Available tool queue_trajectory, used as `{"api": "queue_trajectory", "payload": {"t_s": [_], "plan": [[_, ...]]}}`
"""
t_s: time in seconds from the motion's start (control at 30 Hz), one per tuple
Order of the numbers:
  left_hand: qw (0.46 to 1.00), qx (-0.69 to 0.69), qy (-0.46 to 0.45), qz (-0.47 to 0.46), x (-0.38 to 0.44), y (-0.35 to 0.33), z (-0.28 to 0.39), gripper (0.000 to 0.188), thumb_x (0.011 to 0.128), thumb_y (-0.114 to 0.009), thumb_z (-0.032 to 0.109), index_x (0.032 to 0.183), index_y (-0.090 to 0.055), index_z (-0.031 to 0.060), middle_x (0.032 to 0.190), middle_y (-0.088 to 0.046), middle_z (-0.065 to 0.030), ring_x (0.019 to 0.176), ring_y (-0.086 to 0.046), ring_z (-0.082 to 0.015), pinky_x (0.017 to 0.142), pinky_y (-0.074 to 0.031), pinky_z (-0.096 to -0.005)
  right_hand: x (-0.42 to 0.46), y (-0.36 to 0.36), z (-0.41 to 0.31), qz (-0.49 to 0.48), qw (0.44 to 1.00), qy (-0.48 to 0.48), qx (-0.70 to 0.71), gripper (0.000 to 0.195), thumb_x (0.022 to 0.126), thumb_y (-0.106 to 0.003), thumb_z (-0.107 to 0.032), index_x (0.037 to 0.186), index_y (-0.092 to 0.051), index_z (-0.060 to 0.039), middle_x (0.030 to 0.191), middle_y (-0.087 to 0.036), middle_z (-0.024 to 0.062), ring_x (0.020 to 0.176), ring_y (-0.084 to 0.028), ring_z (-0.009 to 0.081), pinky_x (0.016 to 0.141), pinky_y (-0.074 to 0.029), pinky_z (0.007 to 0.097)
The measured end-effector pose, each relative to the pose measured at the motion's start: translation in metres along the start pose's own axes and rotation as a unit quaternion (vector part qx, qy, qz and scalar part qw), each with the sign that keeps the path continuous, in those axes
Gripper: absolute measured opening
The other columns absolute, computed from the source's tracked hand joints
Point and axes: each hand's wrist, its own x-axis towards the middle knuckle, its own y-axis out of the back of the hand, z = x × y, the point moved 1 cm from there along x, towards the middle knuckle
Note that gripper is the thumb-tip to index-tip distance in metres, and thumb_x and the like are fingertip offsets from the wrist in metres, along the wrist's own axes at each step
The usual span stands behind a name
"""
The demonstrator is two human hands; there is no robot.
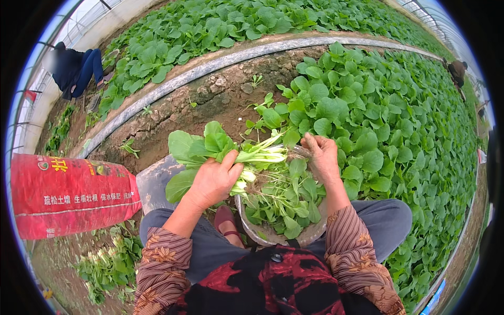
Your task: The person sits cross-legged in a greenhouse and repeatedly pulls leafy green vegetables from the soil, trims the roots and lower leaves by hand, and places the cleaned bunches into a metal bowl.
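Observation:
My left hand [218,177] is closed around a bunch of leafy green vegetables [262,153], its broad leaves pointing left and its pale stems and fine roots to the right. Just right of the stem ends is my right hand [321,153], thumb and fingertips brought together; whether anything small is pinched there, I cannot tell. Below both hands, between my knees, stands a round basin [252,232] with a worn rim. Loose small greens and thin roots [291,201] lie in it, partly under the bunch.
Dense leafy plants [378,130] grow at right. A pale pipe or strip [220,59] crosses the soil. Left are a red printed sack [75,193], a grey object [157,183] and bunched greens [108,260]. One person [73,71] is at upper left, another [458,73] at far right.

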Motion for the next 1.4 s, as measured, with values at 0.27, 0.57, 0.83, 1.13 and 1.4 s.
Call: {"api": "queue_trajectory", "payload": {"t_s": [0.27,0.57,0.83,1.13,1.4], "plan": [[0.999,0.011,-0.010,-0.036,0.004,-0.006,0.003,0.034,0.068,-0.068,0.010,0.099,-0.056,0.0077,0.111,-0.056,-0.0133,0.076,-0.063,-0.0290,0.070,-0.051,-0.0386,0.001,-0.029,-0.044,0.051,0.992,0.117,-0.004,0.016,0.087,-0.070,-0.013,0.095,-0.070,0.0006,0.074,-0.064,-0.0005,0.066,-0.054,0.0064,0.061,-0.046,0.0231],[0.648,-0.698,0.301,-0.052,-0.004,-0.009,-0.012,0.055,0.070,-0.080,-0.005,0.120,-0.059,0.0026,0.110,-0.067,-0.0044,0.100,-0.064,-0.0146,0.091,-0.050,-0.0302,0.006,0.010,0.004,0.022,0.982,-0.076,0.173,0.026,0.091,-0.067,-0.016,0.067,-0.060,-0.0070,0.060,-0.058,0.0001,0.048,-0.047,0.0054,0.044,-0.038,0.0216],[0.496,-0.782,0.374,-0.051,-0.004,-0.009,-0.009,0.072,0.060,-0.078,-0.008,0.128,-0.054,0.0020,0.116,-0.066,-0.0099,0.105,-0.064,-0.0230,0.097,-0.048,-0.0392,-0.007,0.004,-0.036,0.058,0.961,0.034,0.270,0.019,0.093,-0.062,-0.017,0.102,-0.067,-0.0002,0.080,-0.064,0.0008,0.069,-0.056,0.0077,0.067,-0.048,0.0233],[0.543,-0.752,0.366,-0.071,0.000,-0.010,-0.002,0.065,0.059,-0.076,-0.003,0.122,-0.061,-0.0019,0.112,-0.068,-0.0121,0.101,-0.066,-0.0256,0.094,-0.050,-0.0375,-0.012,-0.024,-0.068,0.068,0.981,0.170,-0.066,0.047,0.081,-0.074,-0.023,0.117,-0.055,-0.0008,0.099,-0.066,0.0115,0.084,-0.065,0.0218,0.075,-0.053,0.0336],[0.509,-0.785,0.339,-0.100,-0.015,-0.019,-0.025,0.057,0.064,-0.074,0.004,0.120,-0.063,-0.0041,0.110,-0.069,-0.0133,0.098,-0.066,-0.0237,0.091,-0.051,-0.0352,-0.006,-0.017,-0.037,-0.021,0.928,-0.046,0.370,0.028,0.092,-0.066,-0.028,0.109,-0.067,-0.0066,0.092,-0.067,0.0004,0.072,-0.060,0.0081,0.057,-0.047,0.0228]]}}
